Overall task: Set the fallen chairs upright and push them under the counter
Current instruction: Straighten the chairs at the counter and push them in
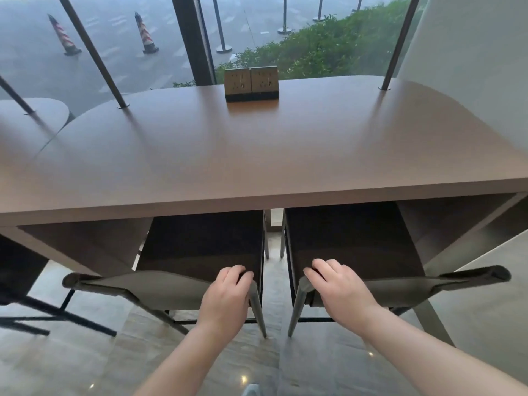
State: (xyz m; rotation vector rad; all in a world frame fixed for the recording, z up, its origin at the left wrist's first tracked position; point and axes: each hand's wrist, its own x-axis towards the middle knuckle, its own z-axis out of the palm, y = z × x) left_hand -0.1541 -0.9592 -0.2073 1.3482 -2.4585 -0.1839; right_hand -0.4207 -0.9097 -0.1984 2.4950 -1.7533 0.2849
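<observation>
— Left hand?
— Curled over the top edge of the left chair, knuckles up, forearm stretched forward.
— Right hand?
— Same grip on the right chair, fingers hooked over the backrest.
— Chairs?
— Upright, side by side, seats tucked under the counter.
— On top?
— Socket box near the window.
</observation>
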